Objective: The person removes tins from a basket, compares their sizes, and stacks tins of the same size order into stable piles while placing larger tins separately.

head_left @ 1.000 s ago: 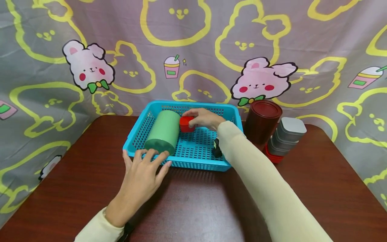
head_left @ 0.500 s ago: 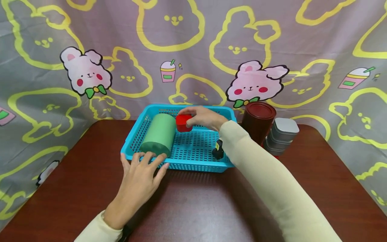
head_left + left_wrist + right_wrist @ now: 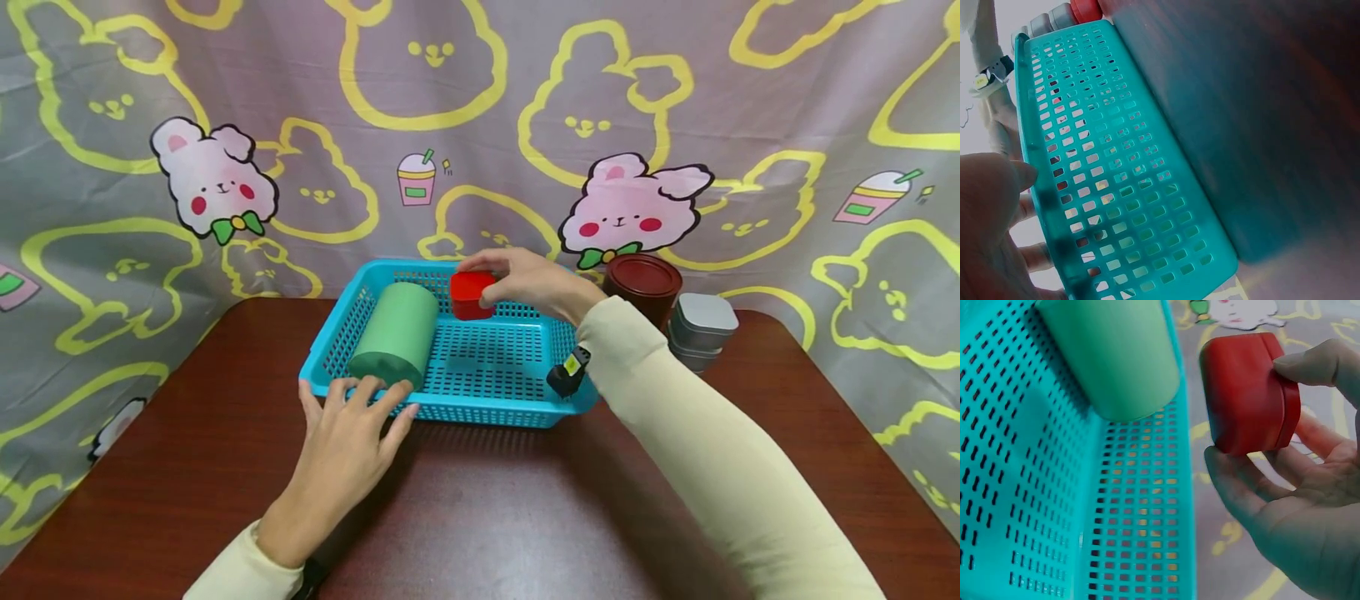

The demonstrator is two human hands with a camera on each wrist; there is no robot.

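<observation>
My right hand (image 3: 528, 279) holds a small red box (image 3: 471, 296) with rounded corners, thumb on one side and fingers on the other. In the right wrist view the red box (image 3: 1244, 394) shows a seam like a lid's edge, and it is raised beside the basket wall. A light green cylinder (image 3: 397, 329) lies on its side in the left part of the blue plastic basket (image 3: 480, 410). At the basket's near left rim, my left hand (image 3: 348, 437) has its fingers hooked over the edge, close to the cylinder's near end. The left wrist view shows that hand (image 3: 991, 225) against the rim.
Right of the basket stands a dark red canister (image 3: 643, 279), partly behind my right arm. Beside it is a stack of grey boxes (image 3: 703, 321). A patterned curtain (image 3: 480, 125) hangs behind the brown table (image 3: 480, 517).
My right hand has lifted the red box and moved it rightward, away from the green cylinder. The left hand stays on the rim. The head view has shifted slightly.
</observation>
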